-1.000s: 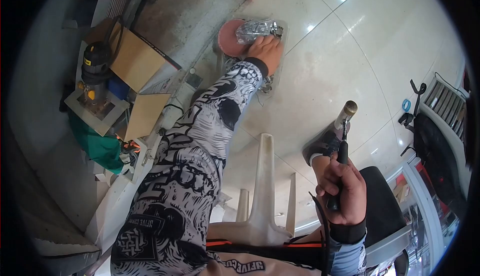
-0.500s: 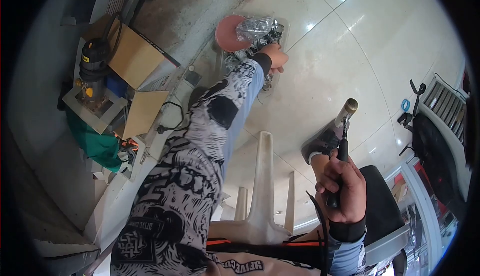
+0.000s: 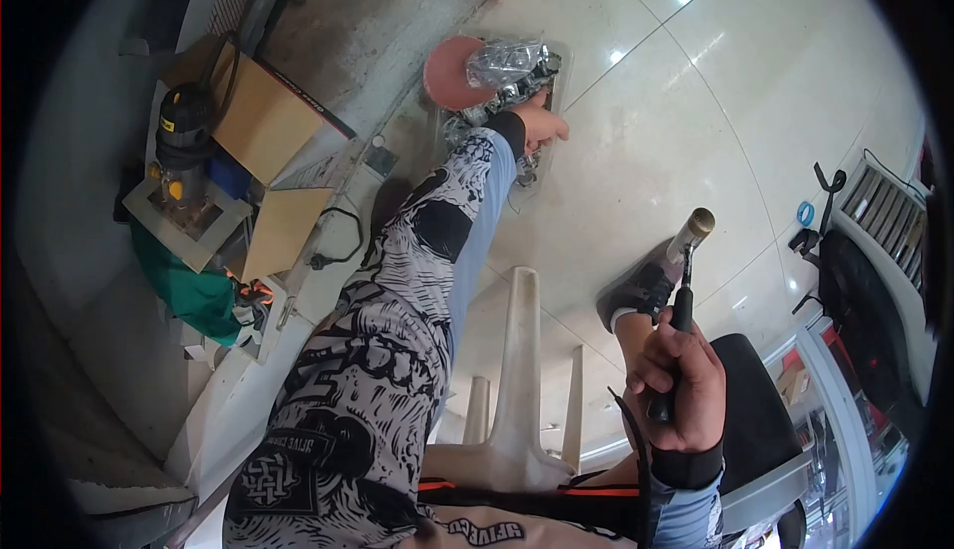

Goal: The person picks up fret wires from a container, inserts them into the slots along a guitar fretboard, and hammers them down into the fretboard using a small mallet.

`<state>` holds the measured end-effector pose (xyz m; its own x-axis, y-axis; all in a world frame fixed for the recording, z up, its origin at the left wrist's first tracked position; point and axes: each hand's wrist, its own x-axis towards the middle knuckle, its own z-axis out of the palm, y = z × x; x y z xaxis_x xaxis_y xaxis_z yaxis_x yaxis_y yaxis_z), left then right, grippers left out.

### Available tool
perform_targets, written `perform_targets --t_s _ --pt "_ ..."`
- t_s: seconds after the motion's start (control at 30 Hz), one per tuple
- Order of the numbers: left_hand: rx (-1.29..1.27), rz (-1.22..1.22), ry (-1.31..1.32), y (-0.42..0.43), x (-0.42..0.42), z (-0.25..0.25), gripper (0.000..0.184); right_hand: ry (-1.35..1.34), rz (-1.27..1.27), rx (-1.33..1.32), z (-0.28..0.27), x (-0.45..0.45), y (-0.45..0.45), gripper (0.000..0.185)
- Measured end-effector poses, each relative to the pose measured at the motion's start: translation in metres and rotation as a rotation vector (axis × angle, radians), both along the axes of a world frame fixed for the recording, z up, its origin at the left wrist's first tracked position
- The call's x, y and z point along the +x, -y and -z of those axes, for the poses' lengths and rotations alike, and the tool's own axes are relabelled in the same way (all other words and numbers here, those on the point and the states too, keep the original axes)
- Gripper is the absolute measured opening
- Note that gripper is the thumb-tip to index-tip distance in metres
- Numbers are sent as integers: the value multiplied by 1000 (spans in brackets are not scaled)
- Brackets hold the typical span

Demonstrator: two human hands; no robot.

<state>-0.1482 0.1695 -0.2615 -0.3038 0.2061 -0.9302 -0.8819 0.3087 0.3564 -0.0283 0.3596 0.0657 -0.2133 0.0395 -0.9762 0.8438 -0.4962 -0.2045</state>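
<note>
My left hand (image 3: 540, 124) reaches into a clear plastic tray (image 3: 559, 72) on the floor, among small metal parts (image 3: 543, 72). Some of its fingers are hidden there, so what it touches cannot be made out. A pink round lid or dish (image 3: 452, 74) and a clear plastic bag (image 3: 503, 62) lie at the tray's far left part. My right hand (image 3: 686, 380) is wrapped round the black handle of a tool (image 3: 682, 311). The tool's thin metal shaft points up to a metal cylinder (image 3: 691, 234) at its tip.
At the left are an open cardboard box (image 3: 263, 117), a black and yellow power tool (image 3: 185, 137) and green cloth (image 3: 179, 286). An upturned white stool (image 3: 522, 380) stands in front of me. A black seat (image 3: 750, 410) is at the right, beside a glass case (image 3: 835, 420).
My left hand has pulled back slightly from the plastic bag and moved lower along the tray, turning at the wrist. My right hand keeps the tool almost where it was.
</note>
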Motion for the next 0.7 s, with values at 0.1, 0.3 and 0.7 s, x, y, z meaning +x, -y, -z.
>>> perform_targets --t_s 0.1,0.3,0.7 --pt "3 -14 14 -6 -11 6 109 16 22 -5 0 -1 2 15" --pt "-139 -61 -293 -16 10 56 90 -10 6 -47 -1 0 4 17" --pt "-110 -73 -204 -19 -12 44 70 -12 23 -44 -1 -1 6 17"
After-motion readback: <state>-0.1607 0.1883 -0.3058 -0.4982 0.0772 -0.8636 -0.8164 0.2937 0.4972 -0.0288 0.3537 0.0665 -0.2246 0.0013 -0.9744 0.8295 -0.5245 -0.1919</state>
